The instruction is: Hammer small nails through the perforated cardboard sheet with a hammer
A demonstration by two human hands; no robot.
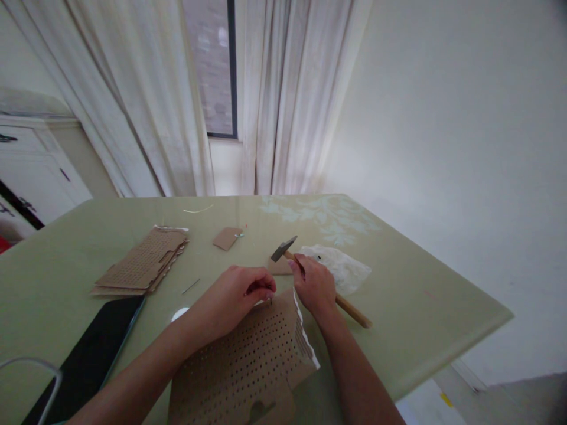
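Note:
My right hand (315, 284) is closed around the wooden handle of a small hammer (349, 310), its dark metal head raised to the upper left. My left hand (248, 292) pinches a thin nail (271, 301), whose lower end shows at the top edge of a perforated brown cardboard stack (248, 354). The stack has rows of small holes and a torn white right edge. Beyond the hammer head, a piece of brown card (279, 265) lies flat, partly hidden by my right hand. Whether the nail touches the cardboard is too small to tell.
On the green table (420, 307) lie another perforated cardboard stack (144, 260), a dark tablet (88, 360) with a white cable (55, 378), a small brown card (228, 238), a thin metal needle (191, 286) and a clear plastic bag (343, 268). A white round item (179, 313) sits behind my left forearm.

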